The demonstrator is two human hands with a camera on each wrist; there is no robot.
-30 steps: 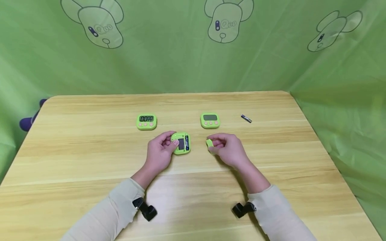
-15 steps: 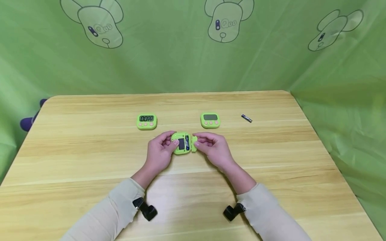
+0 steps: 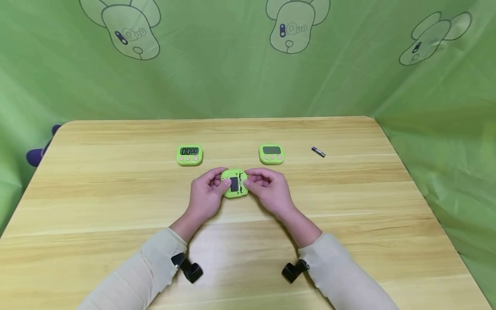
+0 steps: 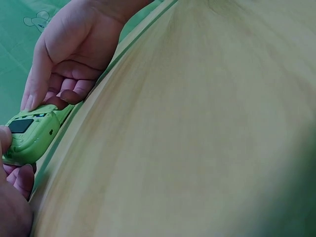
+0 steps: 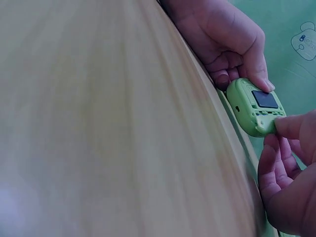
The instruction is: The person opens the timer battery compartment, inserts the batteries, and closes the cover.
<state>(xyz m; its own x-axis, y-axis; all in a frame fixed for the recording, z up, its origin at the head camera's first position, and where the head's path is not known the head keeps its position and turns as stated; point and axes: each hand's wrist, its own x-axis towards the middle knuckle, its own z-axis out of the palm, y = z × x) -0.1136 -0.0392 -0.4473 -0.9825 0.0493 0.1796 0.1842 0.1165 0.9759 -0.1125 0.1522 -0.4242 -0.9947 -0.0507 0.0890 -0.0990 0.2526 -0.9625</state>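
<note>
Back side up, a green digital timer is gripped at its left edge by my left hand, the thumb lying on its back beside a dark rectangular patch. My right hand pinches a small green battery cover against the timer's right side. The cover lies partly over the battery slot, and a strip of the battery still shows beside it. In the left wrist view the timer is seen edge-on between both hands.
Behind the hands stand two more green timers: the left one reads 00:00, the right one has a blank screen. A loose battery lies farther right on the wooden table. Green cloth hangs behind.
My right hand has moved left with the battery cover, from apart from the timer to over its battery slot. My left hand and its timer have stayed nearly still.
</note>
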